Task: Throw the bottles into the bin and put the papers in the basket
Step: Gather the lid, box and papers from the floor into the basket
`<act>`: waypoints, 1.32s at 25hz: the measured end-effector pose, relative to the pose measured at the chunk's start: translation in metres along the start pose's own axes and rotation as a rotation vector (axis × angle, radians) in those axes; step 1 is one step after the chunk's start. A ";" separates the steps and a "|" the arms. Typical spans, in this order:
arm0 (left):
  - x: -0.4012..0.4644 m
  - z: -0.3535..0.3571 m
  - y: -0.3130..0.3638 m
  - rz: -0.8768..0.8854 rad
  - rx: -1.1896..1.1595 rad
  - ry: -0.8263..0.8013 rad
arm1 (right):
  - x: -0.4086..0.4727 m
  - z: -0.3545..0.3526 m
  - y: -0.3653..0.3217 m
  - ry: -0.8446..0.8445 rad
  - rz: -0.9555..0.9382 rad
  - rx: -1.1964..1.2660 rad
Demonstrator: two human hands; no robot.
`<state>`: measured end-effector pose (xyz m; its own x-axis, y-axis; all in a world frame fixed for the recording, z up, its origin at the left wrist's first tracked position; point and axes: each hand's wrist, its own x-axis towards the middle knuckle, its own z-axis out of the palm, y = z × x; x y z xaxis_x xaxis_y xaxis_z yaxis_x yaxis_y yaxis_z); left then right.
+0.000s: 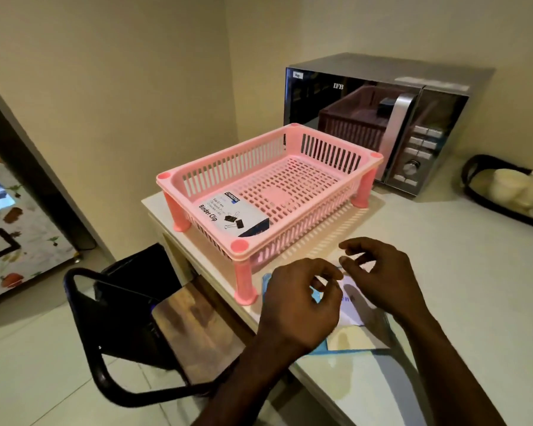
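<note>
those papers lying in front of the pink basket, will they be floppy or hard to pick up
Probably floppy: the papers look thin and lie flat on the counter, so lifting an edge may be fiddly. Likely very light; stacked loosely, they could slide apart.

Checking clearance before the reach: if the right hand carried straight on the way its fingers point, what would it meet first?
Probably the near front edge of the pink basket: the right hand points up-left over the papers. Depth is unclear.

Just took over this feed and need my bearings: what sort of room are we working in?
Probably a home kitchen or pantry corner: a silver IFB microwave oven stands on the white countertop, a fridge with a food-print door is at left, and a black tray of pale cups sits at right.
</note>
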<state>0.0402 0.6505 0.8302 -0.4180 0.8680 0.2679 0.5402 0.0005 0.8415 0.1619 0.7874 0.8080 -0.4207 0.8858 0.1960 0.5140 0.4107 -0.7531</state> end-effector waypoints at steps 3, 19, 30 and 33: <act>0.007 0.026 -0.030 -0.205 0.081 -0.159 | -0.018 -0.002 0.020 -0.077 0.024 -0.275; 0.016 0.049 -0.063 -0.267 0.025 -0.120 | -0.036 0.035 0.062 0.003 -0.027 -0.395; 0.021 0.049 -0.070 -0.373 -0.228 -0.118 | -0.044 0.035 0.053 0.038 0.024 -0.143; 0.019 0.047 -0.071 -0.306 -0.132 -0.058 | -0.045 0.029 0.051 0.156 0.090 0.032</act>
<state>0.0276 0.6903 0.7535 -0.5020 0.8643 -0.0309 0.2949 0.2046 0.9334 0.1853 0.7626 0.7424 -0.2520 0.9423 0.2204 0.5193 0.3238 -0.7909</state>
